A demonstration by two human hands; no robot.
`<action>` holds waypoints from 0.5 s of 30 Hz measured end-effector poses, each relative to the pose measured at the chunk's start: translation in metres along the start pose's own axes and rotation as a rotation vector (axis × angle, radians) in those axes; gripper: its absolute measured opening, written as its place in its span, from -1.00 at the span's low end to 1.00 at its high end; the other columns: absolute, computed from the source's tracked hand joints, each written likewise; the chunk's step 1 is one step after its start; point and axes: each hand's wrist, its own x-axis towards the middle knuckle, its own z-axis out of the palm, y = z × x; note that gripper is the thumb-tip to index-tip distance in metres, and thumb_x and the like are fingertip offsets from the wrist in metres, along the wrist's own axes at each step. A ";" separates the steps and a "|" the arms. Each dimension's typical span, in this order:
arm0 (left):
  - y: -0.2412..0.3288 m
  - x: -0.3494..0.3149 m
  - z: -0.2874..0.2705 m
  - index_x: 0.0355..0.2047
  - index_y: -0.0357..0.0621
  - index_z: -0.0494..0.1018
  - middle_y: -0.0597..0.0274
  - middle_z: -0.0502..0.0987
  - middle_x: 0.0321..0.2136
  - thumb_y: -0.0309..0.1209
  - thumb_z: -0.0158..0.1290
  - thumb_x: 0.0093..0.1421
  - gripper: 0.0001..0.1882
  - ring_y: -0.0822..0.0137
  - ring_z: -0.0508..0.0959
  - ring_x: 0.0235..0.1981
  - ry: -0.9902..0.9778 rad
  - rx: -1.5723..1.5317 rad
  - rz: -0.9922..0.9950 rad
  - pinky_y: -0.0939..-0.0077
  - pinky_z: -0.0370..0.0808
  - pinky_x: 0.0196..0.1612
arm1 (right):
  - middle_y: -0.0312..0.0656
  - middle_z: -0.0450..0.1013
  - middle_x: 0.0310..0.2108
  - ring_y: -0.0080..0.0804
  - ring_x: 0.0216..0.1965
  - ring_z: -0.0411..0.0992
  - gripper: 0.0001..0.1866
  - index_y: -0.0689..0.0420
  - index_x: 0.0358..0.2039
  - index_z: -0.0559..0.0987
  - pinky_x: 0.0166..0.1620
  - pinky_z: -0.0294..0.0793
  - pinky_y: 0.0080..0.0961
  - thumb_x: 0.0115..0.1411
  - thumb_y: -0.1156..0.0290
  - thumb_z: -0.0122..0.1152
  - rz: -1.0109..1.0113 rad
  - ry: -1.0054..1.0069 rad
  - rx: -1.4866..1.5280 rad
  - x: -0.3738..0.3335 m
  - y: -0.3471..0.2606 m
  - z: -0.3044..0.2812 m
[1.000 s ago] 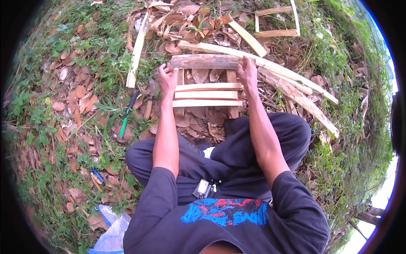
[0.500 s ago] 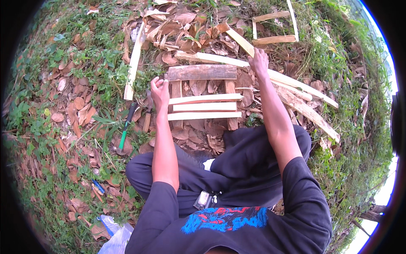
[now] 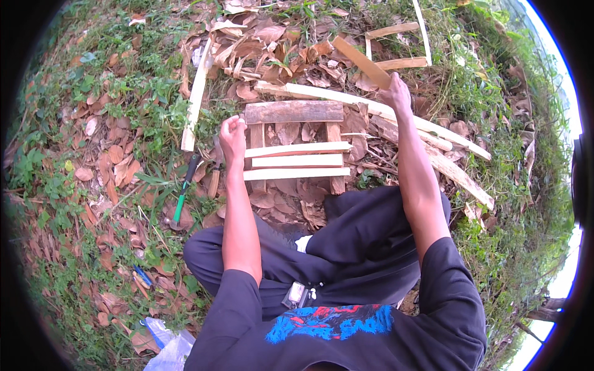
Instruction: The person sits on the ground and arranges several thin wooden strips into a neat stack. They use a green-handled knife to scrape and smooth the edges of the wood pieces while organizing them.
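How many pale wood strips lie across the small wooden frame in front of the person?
3: the top strip, nearest the dark board; the shorter middle strip; and the bottom strip, farthest from that board. None seems hidden.

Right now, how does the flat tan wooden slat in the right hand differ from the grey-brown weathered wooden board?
The flat tan wooden slat is held in the right hand; the grey-brown weathered wooden board lies across two brown wooden strips. The slat slants in view; the board runs nearly crosswise. Both are elongated.
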 end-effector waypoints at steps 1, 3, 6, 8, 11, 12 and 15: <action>0.004 -0.003 0.000 -0.12 -0.31 0.45 0.14 0.55 -0.34 -0.37 0.07 0.18 -0.69 0.40 0.58 -0.33 0.007 -0.010 -0.001 0.57 0.48 -0.31 | 0.14 0.49 -0.23 0.07 -0.12 0.46 -0.60 0.21 -0.19 0.36 -0.05 0.43 -0.14 -0.04 0.36 0.24 0.016 0.008 0.016 -0.005 -0.005 -0.016; 0.015 -0.005 0.002 -0.16 -0.32 0.46 0.14 0.57 -0.38 -0.38 0.06 0.18 -0.72 0.40 0.58 -0.35 0.006 -0.027 0.009 0.54 0.49 -0.25 | 0.08 0.52 -0.28 0.05 -0.18 0.49 -0.56 0.13 -0.17 0.38 -0.11 0.46 -0.16 -0.07 0.36 0.32 -0.041 0.007 0.149 -0.020 -0.022 -0.044; 0.030 -0.013 0.002 -0.11 -0.29 0.45 0.16 0.59 -0.35 -0.25 0.07 0.21 -0.64 0.41 0.60 -0.35 -0.098 -0.115 0.004 0.58 0.48 -0.27 | 0.03 0.55 -0.33 0.01 -0.25 0.53 -0.56 0.07 -0.15 0.39 -0.19 0.49 -0.17 -0.05 0.36 0.36 -0.044 -0.105 0.200 -0.050 -0.058 -0.065; 0.038 -0.019 0.000 0.03 -0.23 0.37 0.17 0.57 -0.29 -0.05 0.02 0.25 -0.47 0.41 0.59 -0.32 -0.236 -0.264 -0.084 0.63 0.44 -0.34 | -0.03 0.58 -0.33 -0.11 -0.29 0.56 -0.63 0.06 -0.20 0.40 -0.26 0.54 -0.22 0.01 0.39 0.36 -0.187 -0.147 0.105 -0.071 -0.086 -0.061; 0.043 -0.023 -0.005 0.24 -0.20 0.11 0.07 0.53 -0.19 0.10 -0.07 0.27 -0.26 0.32 0.59 -0.28 -0.402 -0.727 -0.185 0.60 0.47 -0.32 | -0.15 0.52 -0.50 -0.13 -0.44 0.52 -0.79 0.09 -0.26 0.40 -0.39 0.51 -0.20 0.11 0.50 0.21 -0.294 -0.194 0.057 -0.093 -0.130 -0.034; 0.041 -0.022 -0.007 0.20 -0.23 0.16 0.09 0.53 -0.20 0.01 -0.02 0.27 -0.31 0.33 0.59 -0.27 -0.392 -0.664 -0.192 0.57 0.49 -0.26 | -0.11 0.50 -0.43 -0.13 -0.36 0.49 -0.77 0.10 -0.26 0.39 -0.32 0.49 -0.18 0.07 0.55 0.19 -0.365 -0.123 0.016 -0.100 -0.141 -0.025; 0.028 -0.012 -0.006 0.00 -0.29 0.38 0.09 0.54 -0.24 -0.28 0.22 0.12 -0.50 0.38 0.57 -0.31 -0.186 -0.342 -0.074 0.51 0.53 -0.22 | -0.03 0.39 -0.36 -0.05 -0.21 0.36 -0.74 0.14 -0.28 0.35 -0.11 0.35 -0.09 -0.04 0.60 0.06 -0.361 -0.129 0.040 -0.122 -0.152 -0.008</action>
